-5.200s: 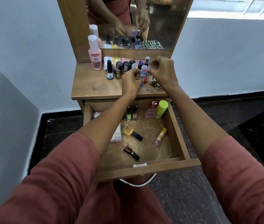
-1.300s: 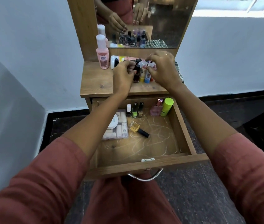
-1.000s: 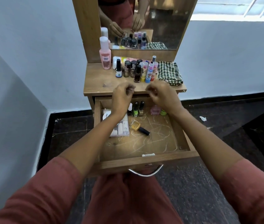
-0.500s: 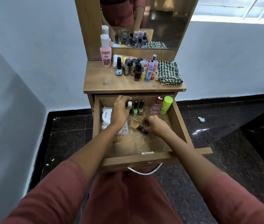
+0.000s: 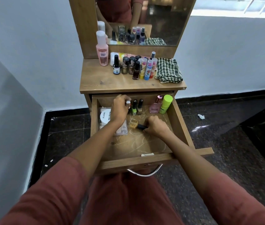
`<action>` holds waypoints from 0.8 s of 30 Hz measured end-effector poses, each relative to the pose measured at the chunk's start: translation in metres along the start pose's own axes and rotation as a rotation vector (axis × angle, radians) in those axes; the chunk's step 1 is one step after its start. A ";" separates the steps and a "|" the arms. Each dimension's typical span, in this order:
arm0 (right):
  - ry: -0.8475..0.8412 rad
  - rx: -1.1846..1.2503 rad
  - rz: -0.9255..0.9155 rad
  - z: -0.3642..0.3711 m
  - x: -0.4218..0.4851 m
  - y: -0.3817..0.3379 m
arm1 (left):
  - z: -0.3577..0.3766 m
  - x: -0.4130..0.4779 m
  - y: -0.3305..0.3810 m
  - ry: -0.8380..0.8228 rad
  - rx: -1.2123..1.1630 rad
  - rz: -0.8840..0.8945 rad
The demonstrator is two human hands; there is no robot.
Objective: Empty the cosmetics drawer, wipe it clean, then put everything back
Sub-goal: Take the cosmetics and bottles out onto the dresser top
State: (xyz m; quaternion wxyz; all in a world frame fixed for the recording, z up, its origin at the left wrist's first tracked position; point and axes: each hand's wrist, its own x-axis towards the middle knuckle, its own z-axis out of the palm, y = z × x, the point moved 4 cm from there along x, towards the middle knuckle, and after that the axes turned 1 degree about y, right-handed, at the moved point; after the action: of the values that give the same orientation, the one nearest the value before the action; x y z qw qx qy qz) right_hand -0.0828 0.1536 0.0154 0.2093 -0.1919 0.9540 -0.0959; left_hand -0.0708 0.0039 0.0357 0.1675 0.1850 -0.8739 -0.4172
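Observation:
The wooden drawer is pulled out below the dresser top. My left hand is closed around a small white-capped bottle at the drawer's back left. My right hand grips the black cap of a yellow nail polish bottle lying on the drawer floor. A green polish, an olive polish, a pink perfume bottle and a lime green tube stand along the back. A white round container lies on a clear case at the left.
On the dresser top stand a pink bottle, several nail polishes and lip balm sticks, with a green checked cloth at the right. A mirror rises behind. White walls flank the dresser; the floor is dark stone.
Both hands left the bottles on the dresser top and dropped into the drawer. The left closed on the white-capped bottle, the right on the yellow polish's cap.

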 end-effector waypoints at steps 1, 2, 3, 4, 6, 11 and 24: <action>0.015 0.049 -0.001 -0.002 0.000 0.000 | 0.000 0.000 0.000 -0.003 -0.004 -0.004; 0.036 0.101 -0.006 -0.004 -0.001 0.001 | 0.000 0.000 0.000 -0.008 -0.010 -0.012; 0.058 0.153 -0.011 -0.008 -0.002 0.001 | -0.001 -0.001 0.000 -0.012 -0.017 -0.021; 0.088 0.202 -0.025 -0.012 -0.003 0.000 | -0.001 -0.001 -0.001 -0.014 -0.024 -0.029; 0.160 0.279 -0.066 -0.022 -0.007 -0.002 | -0.003 -0.004 -0.001 -0.015 -0.031 -0.038; 0.262 0.353 -0.159 -0.042 -0.016 -0.012 | -0.009 -0.014 0.000 -0.019 -0.055 -0.047; 0.480 0.325 -0.345 -0.104 -0.028 -0.044 | -0.063 -0.015 0.034 0.090 -0.115 0.088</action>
State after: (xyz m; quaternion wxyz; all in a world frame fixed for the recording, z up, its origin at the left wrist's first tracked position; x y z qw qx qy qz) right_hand -0.0902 0.1357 0.1304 -0.0126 -0.2866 0.9018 -0.3231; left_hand -0.0358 -0.0112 0.0980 0.2351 0.1549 -0.8473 -0.4503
